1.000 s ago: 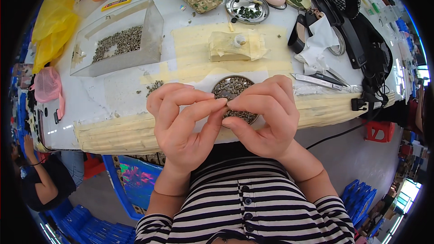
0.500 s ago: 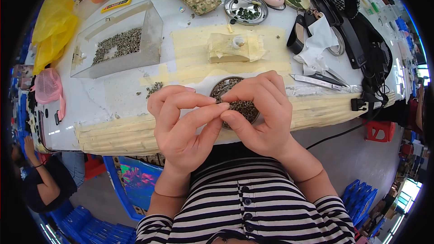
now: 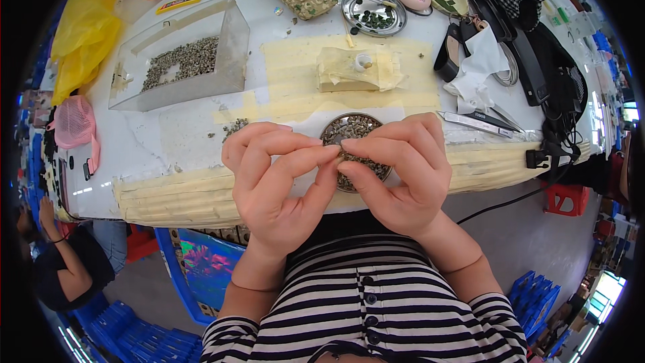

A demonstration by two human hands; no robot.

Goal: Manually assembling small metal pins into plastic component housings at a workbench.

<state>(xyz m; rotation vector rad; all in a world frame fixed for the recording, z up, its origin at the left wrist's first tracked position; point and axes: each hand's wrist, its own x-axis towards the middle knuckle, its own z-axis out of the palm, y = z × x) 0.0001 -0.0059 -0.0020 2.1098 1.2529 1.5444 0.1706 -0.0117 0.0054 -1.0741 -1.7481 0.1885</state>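
Observation:
My left hand [image 3: 282,185] and my right hand [image 3: 403,178] meet fingertip to fingertip above a round dish [image 3: 388,173] full of small metallic-looking pieces. Thumb and forefinger are pinched on each side; whatever sits between them is too small to make out. Just left of the dish, a loose pile of similar small pieces [image 3: 235,126] lies on the table. Beyond the dish stands a block wrapped in cream tape [image 3: 336,77], with a small white cup-like piece [image 3: 363,61] on top.
At left stands a clear open box [image 3: 232,74] holding many small pieces. A camouflage model part [image 3: 302,3] and a metal plate with dark green bits [image 3: 359,1] lie at the back. Tweezers [image 3: 474,124] rest at right. A person [image 3: 67,265] is at far left.
Both hands have shifted slightly right and down in the picture, staying pinched together over the dish. The table's things shift a little right as well, as the view moves.

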